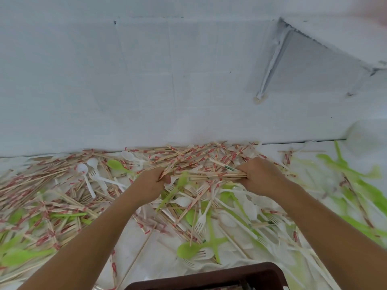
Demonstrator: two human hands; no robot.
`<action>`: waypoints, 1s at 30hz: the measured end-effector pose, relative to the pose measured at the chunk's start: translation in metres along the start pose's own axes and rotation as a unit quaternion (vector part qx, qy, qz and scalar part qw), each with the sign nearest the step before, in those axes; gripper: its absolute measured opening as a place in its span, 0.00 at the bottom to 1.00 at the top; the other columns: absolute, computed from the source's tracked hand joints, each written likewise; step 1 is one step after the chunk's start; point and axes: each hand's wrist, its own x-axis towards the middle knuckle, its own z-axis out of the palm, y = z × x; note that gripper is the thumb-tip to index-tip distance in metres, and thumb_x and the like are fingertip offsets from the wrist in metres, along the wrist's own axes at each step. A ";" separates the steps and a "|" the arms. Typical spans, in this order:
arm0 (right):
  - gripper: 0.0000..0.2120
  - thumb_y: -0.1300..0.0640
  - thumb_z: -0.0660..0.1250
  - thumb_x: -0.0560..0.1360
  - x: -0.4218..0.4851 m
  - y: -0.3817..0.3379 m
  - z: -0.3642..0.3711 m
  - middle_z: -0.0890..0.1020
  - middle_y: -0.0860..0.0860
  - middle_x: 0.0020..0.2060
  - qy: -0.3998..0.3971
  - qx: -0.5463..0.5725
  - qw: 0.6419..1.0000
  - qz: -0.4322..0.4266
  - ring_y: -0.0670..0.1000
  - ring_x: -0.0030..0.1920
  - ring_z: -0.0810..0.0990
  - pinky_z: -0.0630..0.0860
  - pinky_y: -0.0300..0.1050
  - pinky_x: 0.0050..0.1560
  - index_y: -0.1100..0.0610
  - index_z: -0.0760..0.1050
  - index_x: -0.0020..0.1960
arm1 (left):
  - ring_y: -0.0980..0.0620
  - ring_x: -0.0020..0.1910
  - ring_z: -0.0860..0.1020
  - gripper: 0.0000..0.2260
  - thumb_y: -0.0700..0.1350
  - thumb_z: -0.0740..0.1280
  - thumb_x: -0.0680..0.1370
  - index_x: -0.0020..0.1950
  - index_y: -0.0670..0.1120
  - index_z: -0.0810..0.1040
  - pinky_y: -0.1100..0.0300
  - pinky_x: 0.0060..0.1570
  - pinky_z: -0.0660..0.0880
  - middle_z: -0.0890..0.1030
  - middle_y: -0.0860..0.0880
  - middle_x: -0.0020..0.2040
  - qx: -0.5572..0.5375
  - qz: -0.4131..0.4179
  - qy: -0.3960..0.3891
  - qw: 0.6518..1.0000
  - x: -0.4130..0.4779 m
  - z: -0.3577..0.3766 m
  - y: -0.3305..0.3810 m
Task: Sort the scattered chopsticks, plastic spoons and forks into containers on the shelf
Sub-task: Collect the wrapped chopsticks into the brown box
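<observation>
My left hand (155,182) curls round one end of a chopstick bundle (209,175) at twelve o'clock on the cloth (163,258), my right hand (260,176) grips its other end, and blurred green pieces (356,181), probably spoons, lie at three o'clock.

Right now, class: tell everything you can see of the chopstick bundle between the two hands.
The bundle is a loose sheaf of thin, pale wooden sticks, many in paper sleeves printed red. It lies roughly level, running left to right across the pile near the wall. The left hand grips one end and the right hand grips the other. Some sticks splay out unevenly.
</observation>
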 end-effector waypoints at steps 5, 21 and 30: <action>0.07 0.49 0.71 0.79 -0.003 0.005 -0.003 0.83 0.49 0.41 0.050 0.059 0.997 0.018 0.54 0.44 0.82 0.75 0.46 0.40 0.51 0.83 0.52 | 0.45 0.41 0.79 0.10 0.48 0.60 0.86 0.49 0.47 0.78 0.51 0.43 0.76 0.82 0.47 0.44 -0.015 -0.012 0.095 0.995 0.004 -0.012 0.005; 0.11 0.63 0.69 0.72 0.084 0.016 0.021 0.78 0.45 0.46 -0.012 0.118 0.993 0.015 0.49 0.45 0.79 0.76 0.47 0.45 0.49 0.80 0.50 | 0.43 0.60 0.80 0.25 0.64 0.68 0.76 0.69 0.52 0.74 0.47 0.56 0.80 0.76 0.49 0.62 0.300 0.007 -0.001 0.954 0.131 0.016 0.032; 0.11 0.54 0.69 0.74 0.100 0.018 0.042 0.72 0.44 0.58 -0.097 -0.052 0.993 -0.033 0.52 0.46 0.80 0.80 0.49 0.45 0.49 0.81 0.56 | 0.47 0.53 0.81 0.07 0.54 0.68 0.78 0.55 0.55 0.79 0.55 0.44 0.75 0.78 0.54 0.51 0.342 0.069 0.057 0.935 0.134 0.005 0.023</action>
